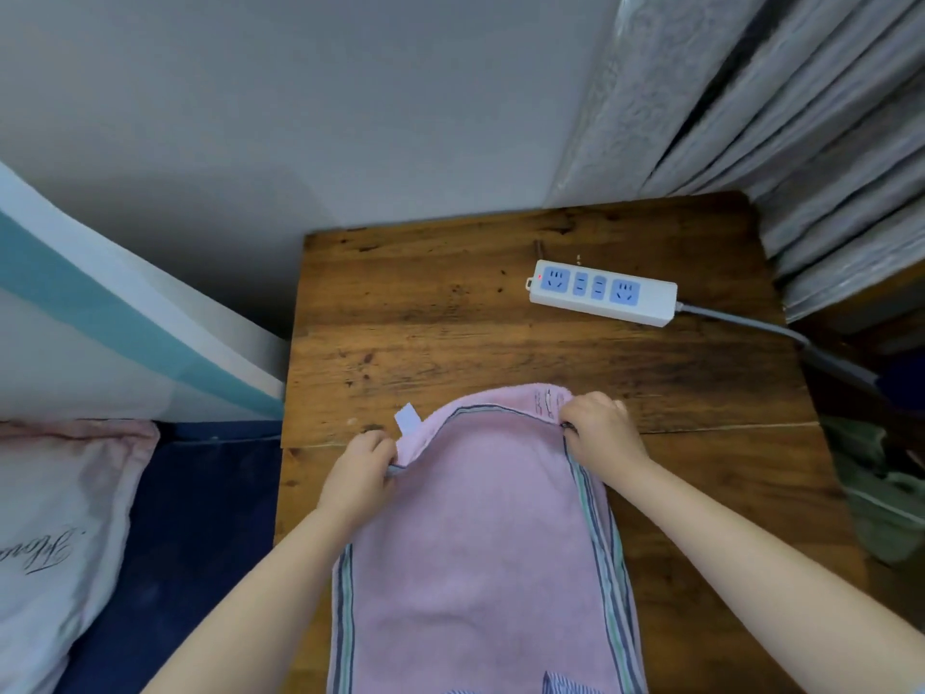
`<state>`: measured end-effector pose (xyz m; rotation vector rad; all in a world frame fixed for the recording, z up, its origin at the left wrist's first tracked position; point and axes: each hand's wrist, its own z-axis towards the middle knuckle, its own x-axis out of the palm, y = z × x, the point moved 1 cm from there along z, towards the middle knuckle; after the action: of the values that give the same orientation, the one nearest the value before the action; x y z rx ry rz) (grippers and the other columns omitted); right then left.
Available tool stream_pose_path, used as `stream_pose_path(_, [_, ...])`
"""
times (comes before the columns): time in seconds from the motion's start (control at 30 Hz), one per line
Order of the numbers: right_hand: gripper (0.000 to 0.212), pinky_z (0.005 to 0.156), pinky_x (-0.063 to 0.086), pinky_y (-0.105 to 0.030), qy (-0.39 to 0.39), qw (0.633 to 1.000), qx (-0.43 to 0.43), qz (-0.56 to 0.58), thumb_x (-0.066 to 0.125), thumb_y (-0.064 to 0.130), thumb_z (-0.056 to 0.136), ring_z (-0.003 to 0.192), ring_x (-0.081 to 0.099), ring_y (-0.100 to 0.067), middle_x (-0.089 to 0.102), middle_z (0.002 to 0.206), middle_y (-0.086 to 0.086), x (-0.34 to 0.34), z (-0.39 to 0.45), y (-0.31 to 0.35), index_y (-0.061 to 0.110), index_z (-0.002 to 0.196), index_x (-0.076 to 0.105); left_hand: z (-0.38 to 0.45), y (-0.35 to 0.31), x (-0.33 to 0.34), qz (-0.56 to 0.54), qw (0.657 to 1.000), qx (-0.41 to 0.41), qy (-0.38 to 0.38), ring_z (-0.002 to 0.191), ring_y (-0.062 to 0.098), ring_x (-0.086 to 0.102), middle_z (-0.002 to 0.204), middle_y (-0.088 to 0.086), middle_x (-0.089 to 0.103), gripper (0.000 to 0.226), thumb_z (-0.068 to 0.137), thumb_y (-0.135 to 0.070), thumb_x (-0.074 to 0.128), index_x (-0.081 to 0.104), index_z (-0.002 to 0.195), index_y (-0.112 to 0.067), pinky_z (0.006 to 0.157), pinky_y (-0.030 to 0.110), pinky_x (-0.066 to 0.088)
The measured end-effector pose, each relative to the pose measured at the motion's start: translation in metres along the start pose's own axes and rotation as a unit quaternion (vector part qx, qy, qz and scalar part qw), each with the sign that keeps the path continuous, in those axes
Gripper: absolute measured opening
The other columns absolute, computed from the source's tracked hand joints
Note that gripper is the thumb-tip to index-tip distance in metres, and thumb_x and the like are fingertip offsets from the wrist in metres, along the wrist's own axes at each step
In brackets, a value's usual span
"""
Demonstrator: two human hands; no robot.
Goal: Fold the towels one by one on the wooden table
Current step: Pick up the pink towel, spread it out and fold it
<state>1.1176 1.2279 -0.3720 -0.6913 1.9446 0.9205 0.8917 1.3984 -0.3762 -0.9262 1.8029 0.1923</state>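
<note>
A pink towel (480,553) with striped borders along both long sides lies lengthwise on the wooden table (425,318), running from mid-table down to the near edge. My left hand (358,475) pinches its far left corner, beside a white label (408,419). My right hand (603,433) grips the far right corner, where the cloth is turned over and shows an embroidered mark. The far edge of the towel arches up between both hands. A bit of blue striped cloth (565,686) peeks out at the bottom edge of the view.
A white power strip (603,292) with blue sockets lies at the back right of the table, its grey cable (781,333) trailing off the right side. Curtains (801,117) hang at the right, a pillow (60,533) and dark blue bedding lie to the left.
</note>
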Motion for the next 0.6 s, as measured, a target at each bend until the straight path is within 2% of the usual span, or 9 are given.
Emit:
stream_pose_path(0.07, [0.009, 0.069, 0.048, -0.037, -0.005, 0.996, -0.084, -0.008, 0.061, -0.006, 0.074, 0.081, 0.060, -0.031, 0.065, 0.077, -0.013, 0.005, -0.018, -0.001, 0.002, 0.071, 0.066, -0.016, 0.000, 0.006, 0.037, 0.997, 0.056, 0.032, 0.059, 0.028, 0.061, 0.068, 0.009, 0.061, 0.029, 0.042, 0.003, 0.078, 0.056, 0.059, -0.007, 0.046, 0.020, 0.040])
stream_pose_path(0.1, [0.015, 0.057, 0.051, -0.035, -0.014, 0.992, -0.122, -0.010, 0.070, -0.009, 0.063, 0.065, 0.061, -0.030, 0.063, 0.064, -0.011, 0.009, -0.028, -0.003, 0.003, 0.060, 0.063, -0.022, 0.002, 0.011, 0.052, 0.995, 0.063, 0.050, 0.052, 0.026, 0.059, 0.063, 0.006, 0.059, 0.032, 0.037, -0.002, 0.078, 0.054, 0.055, -0.010, 0.040, 0.019, 0.037])
stream_pose_path(0.17, [0.026, 0.046, 0.050, -0.029, -0.004, 0.985, -0.172, -0.018, 0.077, -0.011, 0.049, 0.051, 0.058, -0.026, 0.057, 0.054, -0.006, 0.018, -0.049, -0.008, 0.007, 0.051, 0.059, -0.034, 0.004, 0.020, 0.092, 0.988, 0.118, 0.048, 0.051, 0.025, 0.058, 0.064, 0.004, 0.059, 0.025, 0.041, -0.011, 0.074, 0.054, 0.055, -0.014, 0.037, 0.020, 0.037])
stream_pose_path(0.23, [0.026, 0.052, 0.051, -0.027, -0.001, 0.979, -0.202, -0.029, 0.077, -0.011, 0.048, 0.053, 0.058, -0.024, 0.057, 0.056, -0.005, 0.023, -0.067, -0.011, 0.008, 0.052, 0.059, -0.044, 0.005, 0.024, 0.105, 0.982, 0.140, 0.064, 0.053, 0.025, 0.060, 0.066, 0.002, 0.062, 0.024, 0.043, -0.014, 0.080, 0.058, 0.052, -0.017, 0.039, 0.020, 0.037])
stream_pose_path(0.33, [0.021, 0.055, 0.054, -0.027, -0.020, 0.981, -0.193, -0.009, 0.080, -0.007, 0.052, 0.061, 0.063, -0.023, 0.064, 0.067, -0.006, 0.025, -0.084, -0.012, 0.007, 0.060, 0.066, -0.053, 0.006, 0.027, 0.113, 0.984, 0.131, 0.049, 0.060, 0.025, 0.064, 0.071, 0.002, 0.065, 0.026, 0.041, -0.013, 0.086, 0.064, 0.054, -0.017, 0.043, 0.022, 0.044])
stream_pose_path(0.4, [0.020, 0.050, 0.055, -0.027, -0.017, 0.986, -0.166, 0.006, 0.082, -0.004, 0.054, 0.065, 0.064, -0.023, 0.066, 0.075, -0.008, 0.026, -0.089, -0.010, 0.006, 0.062, 0.067, -0.057, 0.002, 0.025, 0.098, 0.990, 0.090, 0.054, 0.082, 0.030, 0.064, 0.091, 0.006, 0.066, 0.018, 0.062, -0.013, 0.077, 0.069, 0.078, -0.012, 0.060, 0.031, 0.052])
stream_pose_path(0.47, [0.015, 0.049, 0.053, -0.026, 0.002, 0.992, -0.128, 0.022, 0.079, -0.002, 0.058, 0.070, 0.065, -0.026, 0.065, 0.087, -0.011, 0.026, -0.089, -0.007, 0.004, 0.064, 0.066, -0.057, -0.001, 0.026, 0.097, 0.992, 0.033, 0.075, 0.106, 0.027, 0.055, 0.115, 0.006, 0.057, 0.024, 0.082, -0.021, 0.061, 0.063, 0.105, -0.011, 0.081, 0.035, 0.050])
stream_pose_path(0.53, [0.004, 0.060, 0.051, -0.031, 0.028, 0.996, -0.066, 0.056, 0.069, 0.001, 0.072, 0.085, 0.063, -0.030, 0.057, 0.116, -0.014, 0.021, -0.084, -0.002, 0.000, 0.071, 0.065, -0.055, -0.006, 0.026, 0.094, 0.992, -0.007, 0.083, 0.113, 0.023, 0.049, 0.124, 0.005, 0.051, 0.030, 0.087, -0.028, 0.056, 0.058, 0.113, -0.013, 0.088, 0.032, 0.047])
stream_pose_path(0.6, [0.008, 0.076, 0.048, -0.030, 0.045, 0.997, -0.002, 0.066, 0.060, 0.008, 0.080, 0.105, 0.055, -0.026, 0.039, 0.139, -0.007, 0.015, -0.079, 0.002, 0.003, 0.074, 0.062, -0.053, -0.009, 0.024, 0.068, 0.996, -0.030, 0.059, 0.114, 0.021, 0.048, 0.126, 0.004, 0.050, 0.031, 0.087, -0.030, 0.057, 0.059, 0.112, -0.012, 0.090, 0.031, 0.047])
